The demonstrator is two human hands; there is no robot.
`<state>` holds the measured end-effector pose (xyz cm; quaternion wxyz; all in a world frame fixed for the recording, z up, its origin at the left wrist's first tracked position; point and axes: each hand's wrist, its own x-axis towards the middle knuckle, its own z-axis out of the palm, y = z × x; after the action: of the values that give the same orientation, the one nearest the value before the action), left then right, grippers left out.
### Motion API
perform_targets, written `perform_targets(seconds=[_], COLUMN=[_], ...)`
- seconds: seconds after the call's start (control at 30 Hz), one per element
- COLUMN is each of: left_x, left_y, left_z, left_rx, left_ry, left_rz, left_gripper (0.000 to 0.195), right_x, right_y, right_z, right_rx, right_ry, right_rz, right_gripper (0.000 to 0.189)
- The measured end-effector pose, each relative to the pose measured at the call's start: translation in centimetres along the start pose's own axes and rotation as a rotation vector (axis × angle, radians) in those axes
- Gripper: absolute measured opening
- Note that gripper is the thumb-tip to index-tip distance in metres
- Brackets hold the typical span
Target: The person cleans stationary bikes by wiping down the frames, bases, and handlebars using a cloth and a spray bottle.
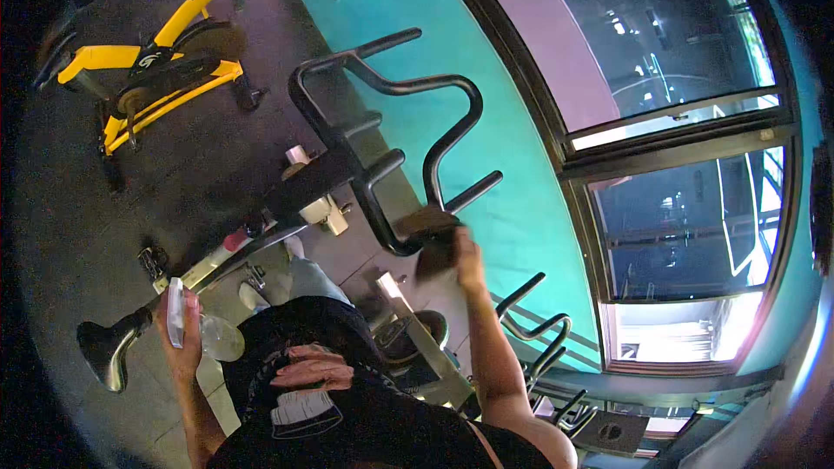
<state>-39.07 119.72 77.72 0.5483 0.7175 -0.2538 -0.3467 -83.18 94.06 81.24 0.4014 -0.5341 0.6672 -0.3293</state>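
My left hand [182, 332] is closed around a spray bottle with a white trigger head [175, 312] and a clear, rounded body [222, 338]. Beside it is the dark saddle [107, 348] of an exercise bike. My right hand [469, 260] grips a dark cloth [440, 241], blurred by motion, against the lower corner of the bike's black handlebar [449, 88]. The handlebar has several upright grips and a curved middle bar. Below it, the bike's pale frame [225, 251] slants towards the saddle.
A yellow exercise bike [189, 19] stands at the upper left on dark flooring. A turquoise wall [534, 208] with large windows [677, 228] runs along the right. More handlebars [554, 332] of other bikes are at the lower right, near a flywheel [423, 335].
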Motion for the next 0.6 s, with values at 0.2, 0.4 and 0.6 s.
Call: perform_targets(seconds=[0.2, 0.4, 0.6], left_x=[2.3, 4.4, 5.5], left_y=[2.9, 2.3, 6.2], left_z=[2.7, 6.7, 9.7], left_rx=[0.151, -0.01, 0.114], left_ry=[-0.088, 0.143, 0.075], left_rz=[0.051, 0.139, -0.065], left_gripper=[0.026, 0.023, 0.025], right_x=[1.5, 12.9, 27.8], right_y=[-10.7, -13.5, -11.1], right_z=[-8.9, -3.1, 4.2], right_rx=[0.705, 0.527, 0.605], right_ry=[0.356, 0.376, 0.043], right_rz=[-0.192, -0.29, 0.099], right_gripper=[0.063, 0.072, 0.068])
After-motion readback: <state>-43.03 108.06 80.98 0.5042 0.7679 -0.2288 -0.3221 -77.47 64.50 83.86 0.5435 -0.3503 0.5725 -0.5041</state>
